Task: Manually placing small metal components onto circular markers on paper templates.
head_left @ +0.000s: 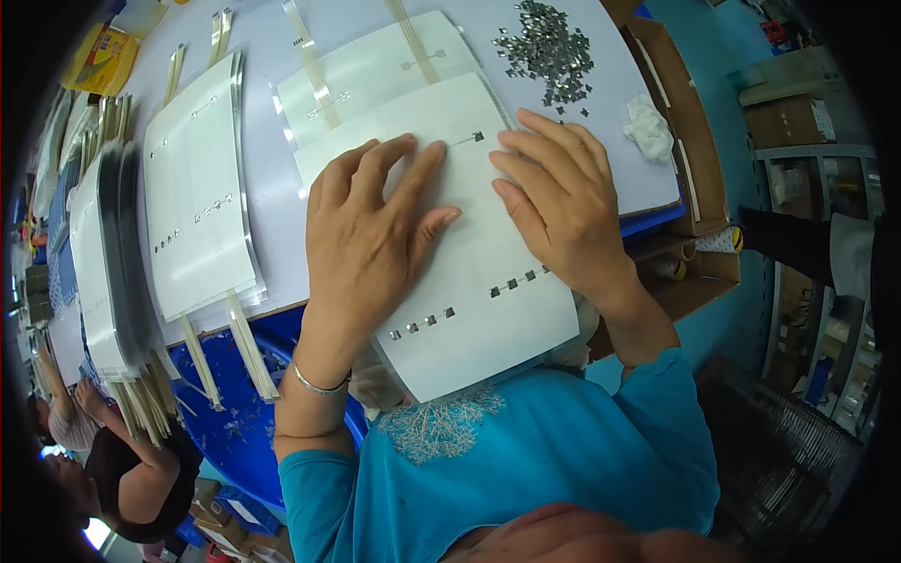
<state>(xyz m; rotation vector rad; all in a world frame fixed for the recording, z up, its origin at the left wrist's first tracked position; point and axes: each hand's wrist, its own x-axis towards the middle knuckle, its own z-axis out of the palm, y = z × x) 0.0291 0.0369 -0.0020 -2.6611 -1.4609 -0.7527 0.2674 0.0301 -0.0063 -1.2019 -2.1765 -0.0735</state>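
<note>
Your left hand lies open with spread fingers over the white membrane sheet, its index fingertip by the printed line ending at a dark metal square. Your right hand, loosely bent and ungripping, is just beside that square. The sheet lies before you on the table, below the loose metal pieces, its near end reaching past the edge.

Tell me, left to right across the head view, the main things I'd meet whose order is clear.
Thick sheet stack → thinner sheet stack → left hand → right hand → white wad → shelves.
</note>
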